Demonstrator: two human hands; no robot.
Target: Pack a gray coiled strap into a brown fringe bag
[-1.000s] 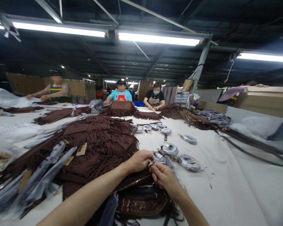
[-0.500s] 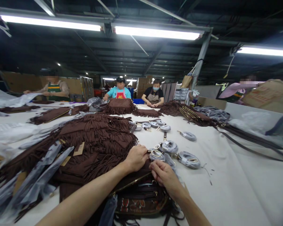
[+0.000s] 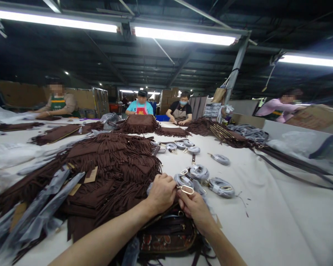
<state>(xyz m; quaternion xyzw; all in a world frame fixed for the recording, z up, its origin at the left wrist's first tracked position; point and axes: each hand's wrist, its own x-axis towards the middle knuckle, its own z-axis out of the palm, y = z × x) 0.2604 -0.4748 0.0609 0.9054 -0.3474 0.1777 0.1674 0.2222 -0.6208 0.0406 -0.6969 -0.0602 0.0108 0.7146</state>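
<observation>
My left hand (image 3: 161, 193) and my right hand (image 3: 194, 208) meet over a dark brown bag (image 3: 166, 236) at the near table edge. Both are closed in a pinch around a gold metal clasp (image 3: 187, 190) on a strap coil wrapped in grey film (image 3: 183, 181). The left fingers grip the strap end beside the clasp; the right fingers hold the clasp from below. A heap of brown fringed bags (image 3: 111, 166) lies just left of my hands.
More wrapped strap coils (image 3: 222, 186) lie on the white table (image 3: 266, 207) to the right. Long brown straps (image 3: 288, 166) run along the right. Plastic sleeves (image 3: 39, 207) lie at left. Several other people (image 3: 180, 111) work at the far side.
The gold clasp has come up from between my fingers and now shows clearly. Both hands stayed together over the bag, shifting slightly; the camera tilted a little.
</observation>
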